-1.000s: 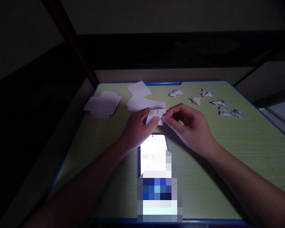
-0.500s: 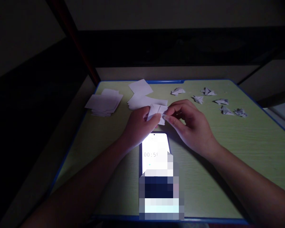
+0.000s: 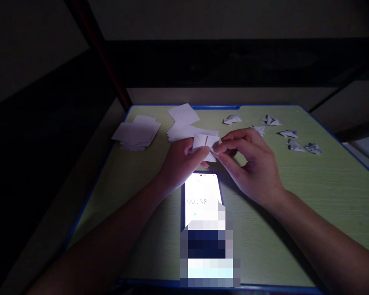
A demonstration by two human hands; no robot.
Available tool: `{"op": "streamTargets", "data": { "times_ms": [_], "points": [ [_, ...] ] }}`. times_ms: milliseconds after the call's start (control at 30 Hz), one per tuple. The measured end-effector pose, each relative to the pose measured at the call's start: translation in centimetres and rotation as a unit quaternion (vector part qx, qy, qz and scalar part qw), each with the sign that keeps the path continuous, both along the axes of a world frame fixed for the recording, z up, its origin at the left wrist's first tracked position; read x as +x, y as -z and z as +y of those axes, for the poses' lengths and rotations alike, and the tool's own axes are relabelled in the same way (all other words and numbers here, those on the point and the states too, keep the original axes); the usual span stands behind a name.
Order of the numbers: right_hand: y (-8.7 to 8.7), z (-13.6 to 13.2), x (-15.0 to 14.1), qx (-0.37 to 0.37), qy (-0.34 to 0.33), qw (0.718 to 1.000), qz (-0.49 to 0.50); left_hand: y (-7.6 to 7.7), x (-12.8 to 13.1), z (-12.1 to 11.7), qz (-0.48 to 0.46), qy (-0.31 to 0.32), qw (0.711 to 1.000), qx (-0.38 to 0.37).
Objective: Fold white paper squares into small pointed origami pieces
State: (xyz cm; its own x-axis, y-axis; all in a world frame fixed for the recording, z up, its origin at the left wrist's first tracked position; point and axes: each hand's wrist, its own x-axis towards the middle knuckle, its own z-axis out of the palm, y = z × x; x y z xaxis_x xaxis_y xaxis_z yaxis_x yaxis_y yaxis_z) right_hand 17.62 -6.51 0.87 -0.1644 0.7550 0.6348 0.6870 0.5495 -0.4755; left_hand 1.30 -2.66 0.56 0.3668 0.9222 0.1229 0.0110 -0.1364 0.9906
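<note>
A small folded sheet of white paper [image 3: 201,141] is held up between my hands, above the far end of a lit phone [image 3: 201,188]. My left hand [image 3: 181,162] grips its left side, thumb pressed on top and a fingertip showing underneath. At the paper's right edge, my right hand [image 3: 249,164] pinches a flap between thumb and fingers. A crease or slit runs down the upper face of the paper. The phone lies flat on the table and shows timer digits; its near part is blurred out by large squares.
Loose white sheets [image 3: 183,114] lie behind my hands, and a stack of white paper [image 3: 135,133] sits at the left. Several folded paper figures [image 3: 289,133] are scattered at the back right. The green table [image 3: 135,233] has a blue rim.
My right fingers have shifted slightly right along the paper's edge, and more of the folded paper's right side shows. The left hand keeps its hold. The whole view has moved a little.
</note>
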Motion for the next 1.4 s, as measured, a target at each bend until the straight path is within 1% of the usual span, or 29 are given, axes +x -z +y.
{"op": "streamTargets", "data": {
  "times_ms": [267,333,367,433,500,533,600,633,700,800,900,1033,1100,1267,1400],
  "points": [
    [-0.10,-0.07,0.05,0.005,-0.011,1.000,-0.008,0.25,-0.16,0.17,-0.009,0.021,1.000,0.015],
    [-0.13,-0.08,0.00,-0.014,-0.028,0.999,0.018,0.31,-0.14,0.20,-0.002,0.019,1.000,0.016],
    [-0.15,-0.08,-0.04,-0.032,-0.037,0.998,0.050,0.30,-0.13,0.20,0.002,0.015,1.000,0.017],
    [-0.19,-0.02,-0.17,-0.084,-0.045,0.985,0.145,0.25,-0.08,0.19,0.008,0.004,1.000,0.020],
    [-0.20,0.12,-0.29,-0.149,-0.037,0.958,0.244,0.16,-0.01,0.17,0.009,-0.005,1.000,0.020],
    [-0.19,0.20,-0.33,-0.179,-0.033,0.943,0.280,0.13,0.03,0.15,0.008,-0.008,1.000,0.018],
    [-0.17,0.33,-0.38,-0.230,-0.030,0.923,0.308,0.12,0.07,0.08,0.006,-0.011,1.000,0.015],
    [-0.16,0.36,-0.38,-0.248,-0.030,0.919,0.305,0.13,0.07,0.04,0.005,-0.010,1.000,0.014],
    [-0.21,0.34,-0.38,-0.269,-0.023,0.921,0.279,0.18,0.05,-0.03,0.010,-0.007,1.000,0.015],
    [-0.37,0.19,-0.39,-0.270,-0.017,0.928,0.257,0.24,-0.01,-0.07,0.028,-0.007,0.999,0.023],
    [-0.39,0.15,-0.35,-0.269,-0.035,0.923,0.272,0.20,-0.06,-0.04,0.028,-0.014,0.999,0.034],
    [-0.03,0.33,-0.20,-0.289,-0.054,0.912,0.287,0.06,-0.07,-0.01,0.040,-0.011,0.998,0.036],
    [0.13,0.40,-0.18,-0.287,-0.054,0.913,0.284,0.00,-0.05,-0.02,0.046,-0.012,0.998,0.037],
    [0.20,0.27,-0.39,-0.260,-0.032,0.928,0.265,-0.11,-0.06,-0.04,0.053,-0.002,0.998,0.030],
    [0.19,0.17,-0.49,-0.264,-0.046,0.923,0.275,-0.02,-0.08,0.07,0.034,-0.006,0.999,0.013]
  ]
}}
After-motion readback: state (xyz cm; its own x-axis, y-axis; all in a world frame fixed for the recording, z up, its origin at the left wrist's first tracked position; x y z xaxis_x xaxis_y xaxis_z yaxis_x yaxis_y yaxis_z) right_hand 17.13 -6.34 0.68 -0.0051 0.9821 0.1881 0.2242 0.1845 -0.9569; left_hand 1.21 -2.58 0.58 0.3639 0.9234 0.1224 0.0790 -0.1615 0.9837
